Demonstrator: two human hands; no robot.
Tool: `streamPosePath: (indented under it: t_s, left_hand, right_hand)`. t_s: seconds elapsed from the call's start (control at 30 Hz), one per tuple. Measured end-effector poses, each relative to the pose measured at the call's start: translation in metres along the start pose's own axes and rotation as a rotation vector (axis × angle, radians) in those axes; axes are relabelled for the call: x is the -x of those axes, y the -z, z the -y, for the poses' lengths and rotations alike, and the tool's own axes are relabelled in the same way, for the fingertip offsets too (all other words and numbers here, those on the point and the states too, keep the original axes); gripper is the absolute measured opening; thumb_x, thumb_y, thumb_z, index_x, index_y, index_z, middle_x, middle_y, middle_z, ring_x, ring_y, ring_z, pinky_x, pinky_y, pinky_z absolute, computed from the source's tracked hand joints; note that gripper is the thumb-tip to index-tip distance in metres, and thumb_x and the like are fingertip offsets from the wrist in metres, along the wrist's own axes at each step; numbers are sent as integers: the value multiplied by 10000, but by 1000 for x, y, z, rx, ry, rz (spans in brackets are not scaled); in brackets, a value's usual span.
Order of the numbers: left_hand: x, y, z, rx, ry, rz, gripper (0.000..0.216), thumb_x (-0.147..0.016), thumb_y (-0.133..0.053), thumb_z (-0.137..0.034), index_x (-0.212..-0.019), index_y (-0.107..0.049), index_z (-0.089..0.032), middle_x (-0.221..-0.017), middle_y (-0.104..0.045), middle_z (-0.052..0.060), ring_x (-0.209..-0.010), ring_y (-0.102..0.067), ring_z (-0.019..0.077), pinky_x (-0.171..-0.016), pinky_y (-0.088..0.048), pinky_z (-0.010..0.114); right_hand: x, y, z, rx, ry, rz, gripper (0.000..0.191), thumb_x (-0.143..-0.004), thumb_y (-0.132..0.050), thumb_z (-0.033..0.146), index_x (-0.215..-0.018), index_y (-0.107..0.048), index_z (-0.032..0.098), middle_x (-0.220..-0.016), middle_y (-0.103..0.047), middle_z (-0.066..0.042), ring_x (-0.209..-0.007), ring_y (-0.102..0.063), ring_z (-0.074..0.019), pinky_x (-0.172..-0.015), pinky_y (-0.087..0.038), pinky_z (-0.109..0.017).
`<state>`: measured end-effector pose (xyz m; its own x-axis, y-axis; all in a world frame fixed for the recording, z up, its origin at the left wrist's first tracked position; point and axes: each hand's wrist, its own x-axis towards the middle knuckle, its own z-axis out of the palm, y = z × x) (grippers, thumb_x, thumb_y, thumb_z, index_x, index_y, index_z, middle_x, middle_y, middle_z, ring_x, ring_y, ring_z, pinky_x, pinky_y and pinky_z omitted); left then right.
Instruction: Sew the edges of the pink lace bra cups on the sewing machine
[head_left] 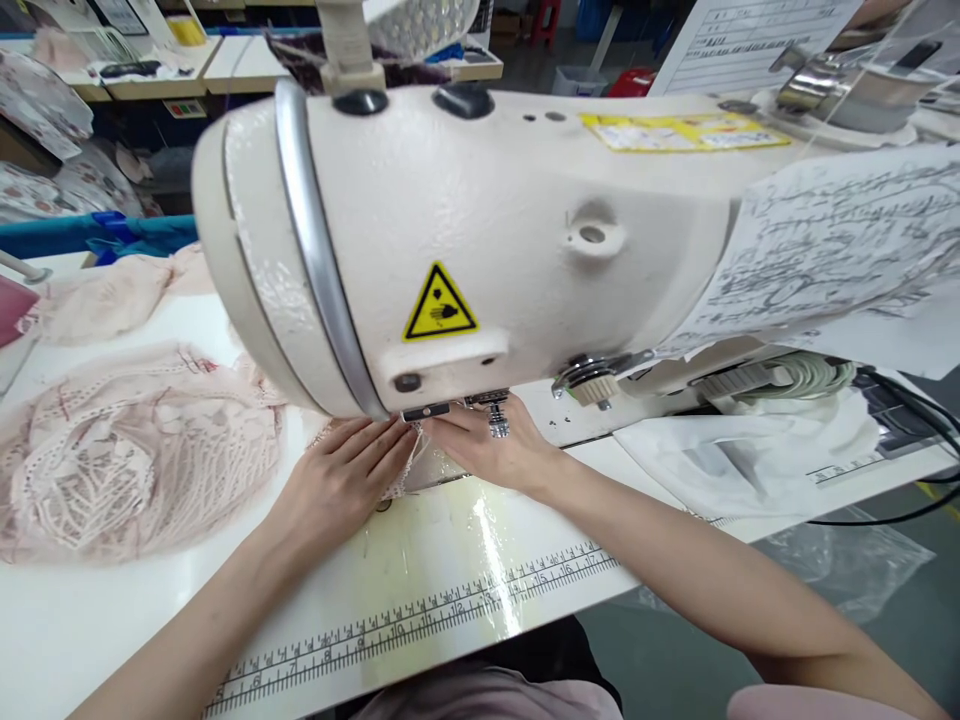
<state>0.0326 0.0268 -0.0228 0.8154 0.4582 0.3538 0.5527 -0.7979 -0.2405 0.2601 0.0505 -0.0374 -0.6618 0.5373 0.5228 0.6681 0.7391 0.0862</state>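
Note:
A cream sewing machine head (480, 240) fills the middle of the view. Under it lies a small piece of pale pink lace (397, 480). My left hand (341, 480) lies flat on the lace with fingers stretched toward the needle area. My right hand (491, 450), with a ring on one finger, rests on the fabric just right of the presser foot (495, 405), fingers extended and partly hidden under the machine. The needle itself is hidden by the machine head.
A pile of pink lace fabric (127, 450) lies at the left on the white table (90, 620). A ruler strip (420, 620) runs along the table's front edge. White cloth and a paper sheet (832, 250) lie at the right, with black cables (907, 410).

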Motion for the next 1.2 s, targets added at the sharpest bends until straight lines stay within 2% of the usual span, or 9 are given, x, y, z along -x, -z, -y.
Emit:
streamPosePath:
  t_s: [0.1,0.2,0.37,0.57,0.73,0.83,0.93,1.1,1.2]
  left_hand:
    - [0,1,2,11,3,7,345,-929,-438,-85,-1242,-578,-53,-1243,-655,118,-1109,-644,252,-916,-534,408]
    - [0,3,5,19,-1,15,348,-929,-424,-88,-1238,-581,-58,-1238,-659,115,-1095,-650,252,-905,-536,411]
    - [1,4,11,49,-10,17,364,-930,-391,-99,-1239,-579,-59,-1231,-663,118,-1051,-665,247,-883,-535,407]
    - [3,2,14,73,21,18,390,-901,-414,-90,-1256,-576,-92,-1236,-664,101,-980,-681,219,-851,-542,378]
    - [4,6,13,62,-19,-74,361,-874,-512,-175,-1213,-612,-101,-1199,-683,104,-1030,-664,247,-901,-543,435]
    - [5,11,11,46,-57,-168,262,-823,-630,-192,-1075,-670,-131,-1071,-731,79,-1008,-668,237,-941,-540,440]
    - [5,14,8,40,-88,-214,138,-795,-678,-193,-924,-688,-145,-957,-743,65,-948,-675,228,-957,-541,448]
    - [5,17,5,14,-98,-214,143,-809,-662,-210,-943,-693,-171,-940,-739,47,-949,-669,212,-970,-538,439]
    - [4,20,4,7,-106,-214,102,-819,-626,-222,-883,-695,-181,-930,-743,40,-927,-678,210,-938,-558,435]
  right_hand:
    - [1,-3,2,126,19,-43,244,-837,-508,47,-961,-634,215,-1093,-692,48,-658,-522,-90,-466,-211,-321]
    - [1,-4,2,165,30,-14,266,-849,-495,40,-983,-634,222,-1079,-694,48,-620,-500,-85,-466,-182,-316]
    - [-3,-2,3,127,50,-26,268,-823,-494,23,-945,-635,215,-1018,-702,63,-587,-481,-79,-466,-176,-298]
    - [-4,-1,4,71,41,-1,235,-848,-491,28,-933,-612,211,-941,-694,54,-642,-499,-84,-486,-173,-294]
    - [-4,-4,7,41,58,-117,189,-858,-489,50,-861,-598,204,-904,-681,56,-717,-517,-93,-514,-254,-278]
    - [-6,-4,12,-22,127,-169,124,-890,-508,119,-896,-601,201,-870,-672,45,-820,-545,-102,-591,-364,-264]
    - [-8,-2,15,-87,202,-204,110,-905,-525,146,-907,-608,217,-860,-675,62,-854,-570,-98,-757,-452,-259]
    - [-10,0,18,-176,290,-269,58,-888,-590,172,-863,-610,220,-805,-664,80,-829,-589,-91,-868,-503,-261]
    - [-11,0,19,-219,312,-303,55,-868,-621,165,-851,-615,217,-812,-671,80,-804,-585,-84,-948,-498,-275]
